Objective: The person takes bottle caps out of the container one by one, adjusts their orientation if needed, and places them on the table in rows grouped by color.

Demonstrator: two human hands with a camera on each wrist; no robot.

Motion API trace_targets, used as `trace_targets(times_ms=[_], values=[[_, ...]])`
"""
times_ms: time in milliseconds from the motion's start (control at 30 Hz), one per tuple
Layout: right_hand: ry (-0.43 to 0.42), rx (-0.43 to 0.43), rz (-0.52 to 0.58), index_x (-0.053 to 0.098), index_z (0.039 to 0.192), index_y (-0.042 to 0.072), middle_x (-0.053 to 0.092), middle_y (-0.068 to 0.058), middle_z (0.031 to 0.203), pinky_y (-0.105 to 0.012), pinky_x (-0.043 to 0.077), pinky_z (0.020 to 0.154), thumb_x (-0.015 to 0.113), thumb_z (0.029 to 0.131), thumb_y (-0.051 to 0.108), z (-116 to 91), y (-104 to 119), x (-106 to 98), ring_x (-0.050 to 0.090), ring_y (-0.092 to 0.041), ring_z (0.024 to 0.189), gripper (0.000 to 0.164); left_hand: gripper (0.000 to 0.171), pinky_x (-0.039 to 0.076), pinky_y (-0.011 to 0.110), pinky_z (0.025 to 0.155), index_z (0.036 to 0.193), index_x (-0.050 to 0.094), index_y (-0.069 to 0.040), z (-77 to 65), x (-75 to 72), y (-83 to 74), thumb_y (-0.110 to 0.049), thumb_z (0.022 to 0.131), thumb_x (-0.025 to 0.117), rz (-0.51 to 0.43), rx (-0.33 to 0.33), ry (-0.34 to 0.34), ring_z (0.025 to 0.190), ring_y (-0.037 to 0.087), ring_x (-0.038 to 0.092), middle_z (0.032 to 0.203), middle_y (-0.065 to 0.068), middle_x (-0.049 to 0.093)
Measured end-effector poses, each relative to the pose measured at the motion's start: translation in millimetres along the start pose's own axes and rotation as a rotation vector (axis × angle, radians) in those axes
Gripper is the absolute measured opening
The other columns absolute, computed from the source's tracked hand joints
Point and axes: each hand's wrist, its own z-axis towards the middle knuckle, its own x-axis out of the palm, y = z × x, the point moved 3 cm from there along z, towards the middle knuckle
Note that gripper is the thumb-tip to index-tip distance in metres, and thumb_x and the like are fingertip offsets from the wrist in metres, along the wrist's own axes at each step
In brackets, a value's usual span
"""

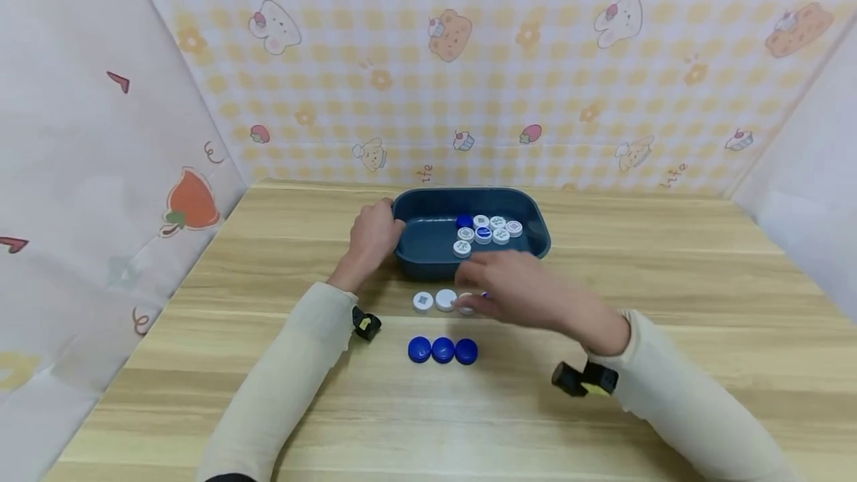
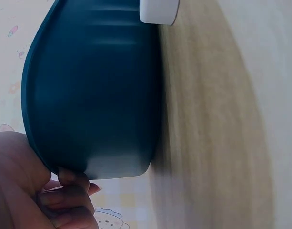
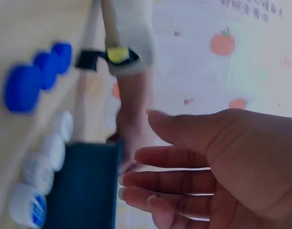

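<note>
My left hand (image 1: 376,233) holds the left end of a dark teal plastic basin (image 1: 428,271), its fingers curled at the rim in the left wrist view. Nothing is held in my right hand (image 1: 512,288); its fingers are spread and loosely bent in the right wrist view. It hovers by the basin's front wall, over a row of bottle caps. In that row lie a white cap (image 1: 422,301), a plain white cap (image 1: 445,300), a third white cap (image 3: 38,172) and a white cap with blue print (image 3: 27,206), partly hidden by the hand in the head view.
Nearer me, three blue caps (image 1: 443,349) lie side by side on the wooden table (image 1: 375,407). Several printed white caps (image 1: 462,248) and a blue cap (image 1: 465,222) sit in the basin's right half. A patterned cloth wall (image 1: 415,95) stands behind.
</note>
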Motion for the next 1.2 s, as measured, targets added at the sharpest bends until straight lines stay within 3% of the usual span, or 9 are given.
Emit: trace_targets(times_ms=[267, 433, 700, 1200], values=[[-0.031, 0.11, -0.041, 0.07, 0.1, 0.012, 0.064, 0.002, 0.086, -0.025, 0.049, 0.062, 0.069, 0.089, 0.024, 33.9, -31.0, -20.5, 0.057, -0.011, 0.071, 0.016, 0.036, 0.049, 0.028, 0.054, 0.128, 0.054, 0.002, 0.5, 0.5, 3.0, -0.01, 0.094, 0.052, -0.015, -0.023, 0.008, 0.071, 0.024, 0.063, 0.107, 0.019, 0.064], [0.031, 0.2, 0.005, 0.071, 0.1, 0.012, 0.064, 0.0, 0.087, -0.028, 0.05, 0.064, 0.067, 0.091, 0.018, 53.3, -55.2, -11.9, 0.057, -0.015, 0.072, 0.012, 0.034, 0.05, 0.028, 0.054, 0.126, 0.055, 0.002, 0.0, 0.9, 1.9, -0.009, 0.094, 0.053, -0.011, -0.011, -0.015, 0.069, 0.024, 0.063, 0.106, 0.019, 0.065], [0.182, 0.361, 0.066, 0.069, 0.108, 0.011, 0.063, -0.005, 0.094, -0.034, 0.051, 0.073, 0.065, 0.092, 0.019, 71.8, -83.0, 12.9, 0.057, -0.022, 0.081, 0.019, 0.036, 0.05, 0.03, 0.057, 0.128, 0.053, 0.002, 0.4, 3.3, -0.2, -0.011, 0.095, 0.053, 0.003, -0.004, -0.004, 0.071, 0.025, 0.062, 0.106, 0.019, 0.064], [0.212, 0.408, 0.062, 0.068, 0.107, 0.014, 0.062, -0.007, 0.093, -0.036, 0.052, 0.073, 0.066, 0.091, 0.022, 81.8, -96.5, 37.0, 0.058, -0.024, 0.08, 0.018, 0.036, 0.051, 0.03, 0.056, 0.128, 0.053, 0.002, 2.6, 3.4, 0.5, -0.011, 0.095, 0.054, -0.006, -0.006, -0.01, 0.07, 0.025, 0.063, 0.108, 0.02, 0.064]])
